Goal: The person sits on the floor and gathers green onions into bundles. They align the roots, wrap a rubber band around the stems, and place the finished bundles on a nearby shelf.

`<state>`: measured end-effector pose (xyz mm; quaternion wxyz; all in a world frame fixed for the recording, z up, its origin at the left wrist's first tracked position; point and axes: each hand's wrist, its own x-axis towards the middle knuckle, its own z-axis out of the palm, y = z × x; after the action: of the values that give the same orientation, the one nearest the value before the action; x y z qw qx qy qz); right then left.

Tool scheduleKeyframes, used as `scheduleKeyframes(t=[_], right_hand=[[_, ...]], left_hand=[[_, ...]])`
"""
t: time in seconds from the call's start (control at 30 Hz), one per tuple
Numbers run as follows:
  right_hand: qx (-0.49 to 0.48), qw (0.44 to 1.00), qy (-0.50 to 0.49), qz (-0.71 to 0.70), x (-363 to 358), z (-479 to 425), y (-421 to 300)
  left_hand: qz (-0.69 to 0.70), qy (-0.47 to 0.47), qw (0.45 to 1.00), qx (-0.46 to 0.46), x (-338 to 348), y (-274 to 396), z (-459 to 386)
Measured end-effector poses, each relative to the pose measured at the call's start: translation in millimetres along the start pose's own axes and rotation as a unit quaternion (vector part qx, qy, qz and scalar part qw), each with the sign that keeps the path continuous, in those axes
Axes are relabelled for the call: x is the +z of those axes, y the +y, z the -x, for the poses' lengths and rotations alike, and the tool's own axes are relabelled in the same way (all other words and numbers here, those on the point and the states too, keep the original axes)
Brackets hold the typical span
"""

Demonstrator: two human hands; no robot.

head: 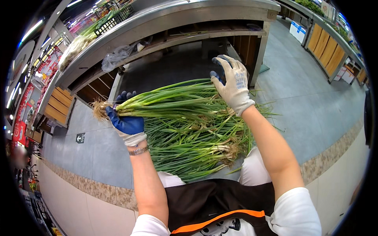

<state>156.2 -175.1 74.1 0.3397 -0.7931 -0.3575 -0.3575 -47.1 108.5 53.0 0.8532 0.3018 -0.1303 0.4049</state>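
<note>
My left hand (127, 119), in a white work glove with a blue coated palm, grips a bunch of green onions (174, 98) near its roots. The shaggy brown root end (100, 109) sticks out to the left of the thumb, and the leaves stretch right. A dark purple band seems to circle the stems beside my thumb. Above the leaf end, my gloved right hand (231, 81) is raised with its fingers apart and holds nothing. Below the bunch lies a heap of loose green onions (183, 153) on the floor, with several root ends (233, 147) towards the right.
A steel-topped counter (189, 11) with a low shelf (189, 37) stands right in front. Crumpled clear plastic (118, 57) hangs from that shelf. On the counter's left end are a black crate (115, 20) and more long green onions (78, 47). Grey floor tiles (307, 112) extend to the right.
</note>
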Motion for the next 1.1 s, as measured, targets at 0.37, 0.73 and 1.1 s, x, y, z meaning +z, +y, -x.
scheduleKeyframes(t=[0.37,0.73,1.1], right_hand=[[0.026,0.991,-0.025,-0.132,0,0,1],[0.081,0.952,-0.149,-0.256,-7,0,2],[-0.086,0.91,-0.374,-0.157,-2,33,-53]], left_hand=[[0.025,-0.033,0.999,-0.017,8,-2,1],[0.037,-0.053,0.997,-0.039,1,11,0],[-0.017,0.016,1.0,0.001,-6,5,0]])
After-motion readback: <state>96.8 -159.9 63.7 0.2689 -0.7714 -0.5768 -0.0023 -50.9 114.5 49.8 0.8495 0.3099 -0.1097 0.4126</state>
